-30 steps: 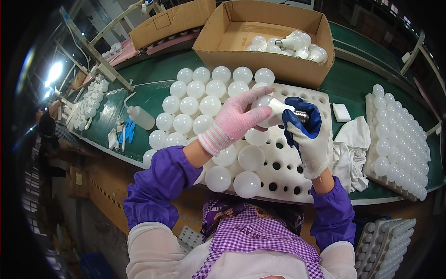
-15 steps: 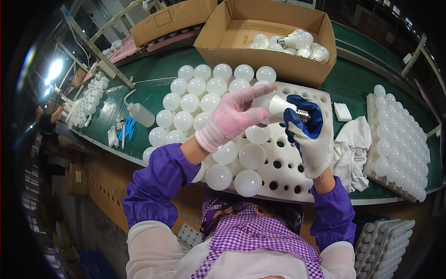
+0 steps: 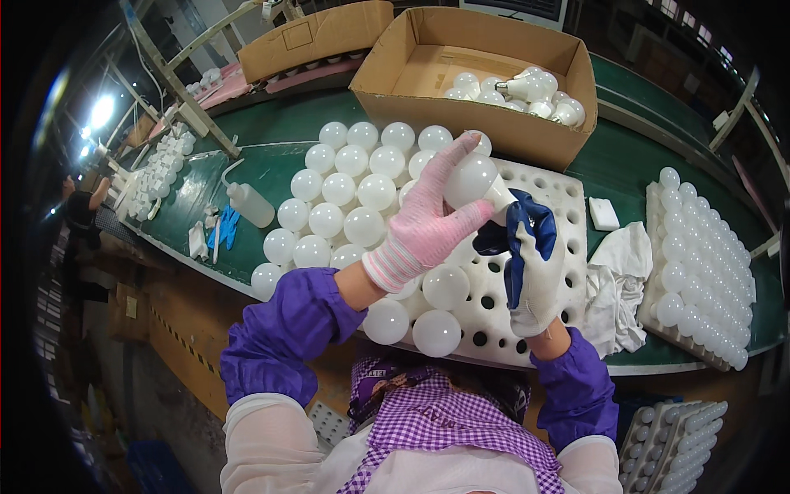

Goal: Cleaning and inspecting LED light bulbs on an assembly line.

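Setting: workshop; a green tabletop (image 3: 177, 218) is being used as the work surface; at its far side a cardboard box (image 3: 461, 115) with loose bulbs is being supported; nearer, a white perforated tray (image 3: 568, 337) is being partly covered by rows of round bulbs (image 3: 376, 191).

Item: one white bulb (image 3: 471, 183), being held above the tray, between both hands; its globe is being gripped by the pink-gloved left hand (image 3: 420, 226), thumb and forefinger being spread around it; its neck is being met by the right hand (image 3: 533, 263), gloved blue and white, fingers bent; whether these are being closed on it cannot be told, the cap end being hidden.

Handling, as judged: light; stiff; smooth, perhaps slippery under fabric; probably fragile if squeezed; hold being best taken at the neck, the globe being only lightly steadied.

Markings: lettering (image 3: 444, 421) is being shown on a purple checked apron (image 3: 485, 445), creased, partly legible; no label is being made out on the bulb.
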The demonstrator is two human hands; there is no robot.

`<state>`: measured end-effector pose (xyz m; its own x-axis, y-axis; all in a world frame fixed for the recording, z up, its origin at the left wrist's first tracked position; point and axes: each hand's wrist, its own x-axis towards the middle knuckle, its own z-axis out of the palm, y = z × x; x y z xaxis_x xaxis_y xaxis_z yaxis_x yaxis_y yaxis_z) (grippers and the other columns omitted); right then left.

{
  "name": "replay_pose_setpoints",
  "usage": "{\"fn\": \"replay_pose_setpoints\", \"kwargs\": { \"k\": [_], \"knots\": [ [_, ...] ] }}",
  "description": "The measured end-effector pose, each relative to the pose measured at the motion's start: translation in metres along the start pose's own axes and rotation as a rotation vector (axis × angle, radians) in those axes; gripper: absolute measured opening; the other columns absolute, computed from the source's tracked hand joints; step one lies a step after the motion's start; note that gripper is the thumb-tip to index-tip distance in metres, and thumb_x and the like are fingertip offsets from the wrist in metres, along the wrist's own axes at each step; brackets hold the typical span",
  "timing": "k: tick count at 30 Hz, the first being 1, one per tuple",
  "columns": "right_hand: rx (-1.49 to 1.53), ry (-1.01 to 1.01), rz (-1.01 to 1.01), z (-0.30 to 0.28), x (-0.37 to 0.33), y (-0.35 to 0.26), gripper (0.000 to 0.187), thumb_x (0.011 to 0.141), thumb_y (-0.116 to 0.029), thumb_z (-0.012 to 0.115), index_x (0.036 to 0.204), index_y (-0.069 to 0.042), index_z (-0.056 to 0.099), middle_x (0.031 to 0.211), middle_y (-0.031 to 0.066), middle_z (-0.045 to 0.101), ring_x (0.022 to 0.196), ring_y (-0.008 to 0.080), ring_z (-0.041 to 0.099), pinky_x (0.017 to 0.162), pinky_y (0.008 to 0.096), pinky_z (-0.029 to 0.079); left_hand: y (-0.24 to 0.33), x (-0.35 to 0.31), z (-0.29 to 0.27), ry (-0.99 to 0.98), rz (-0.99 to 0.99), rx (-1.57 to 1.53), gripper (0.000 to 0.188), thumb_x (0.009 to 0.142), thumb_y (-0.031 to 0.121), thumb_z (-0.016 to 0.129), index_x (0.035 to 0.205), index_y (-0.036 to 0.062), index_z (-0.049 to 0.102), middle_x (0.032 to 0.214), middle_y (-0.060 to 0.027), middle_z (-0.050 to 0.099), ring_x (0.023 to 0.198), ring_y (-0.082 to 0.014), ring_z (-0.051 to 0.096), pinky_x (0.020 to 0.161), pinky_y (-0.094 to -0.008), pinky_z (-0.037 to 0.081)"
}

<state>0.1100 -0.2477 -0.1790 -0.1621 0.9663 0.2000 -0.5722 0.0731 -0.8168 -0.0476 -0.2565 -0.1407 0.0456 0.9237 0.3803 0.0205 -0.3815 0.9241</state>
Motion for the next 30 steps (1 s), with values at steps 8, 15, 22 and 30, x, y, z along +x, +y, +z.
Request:
{"fn": "replay_pose_setpoints", "kwargs": {
  "k": [8,15,22,30],
  "knots": [
    [0.027,0.025,0.001,0.021,-0.014,0.018,0.031,0.098,-0.016,0.057,0.121,0.002,0.048,0.104,0.0131,0.062,0.088,0.0187,0.067,0.068,0.0337,0.059,0.000,-0.002,0.005,0.176,-0.034,0.071,0.065,0.088,0.014,0.067,0.144,0.0042,0.037,0.138,-0.0155,0.045,0.122,-0.0217,0.049,0.100,-0.0312,0.044],
    [0.092,-0.035,0.101,0.014,-0.009,0.015,0.034,0.099,-0.021,0.056,0.123,0.002,0.047,0.098,0.0143,0.063,0.081,0.0185,0.066,0.068,0.0318,0.058,-0.001,-0.016,-0.012,0.041,0.026,-0.145,0.073,0.089,0.010,0.065,0.151,0.0019,0.026,0.138,-0.0123,0.046,0.110,-0.0155,0.054,0.092,-0.0282,0.048],
    [0.048,-0.017,0.108,0.019,-0.009,0.010,0.034,0.099,-0.018,0.056,0.125,0.002,0.047,0.100,0.0131,0.062,0.082,0.0168,0.065,0.071,0.0306,0.058,-0.002,-0.014,-0.009,0.066,0.005,-0.170,0.076,0.089,0.009,0.067,0.152,0.0031,0.025,0.136,-0.0111,0.047,0.111,-0.0139,0.053,0.094,-0.0269,0.047],
    [-0.344,-0.134,-0.142,0.004,-0.001,0.001,0.040,0.092,-0.009,0.067,0.127,0.002,0.051,0.127,0.0108,0.061,0.094,0.0098,0.061,0.081,0.0243,0.052,0.024,0.009,-0.036,-0.165,-0.440,-0.078,0.049,0.086,0.030,0.070,0.125,0.0035,0.053,0.094,-0.0098,0.065,0.073,-0.0166,0.067,0.056,-0.0240,0.055]
  ]
}}
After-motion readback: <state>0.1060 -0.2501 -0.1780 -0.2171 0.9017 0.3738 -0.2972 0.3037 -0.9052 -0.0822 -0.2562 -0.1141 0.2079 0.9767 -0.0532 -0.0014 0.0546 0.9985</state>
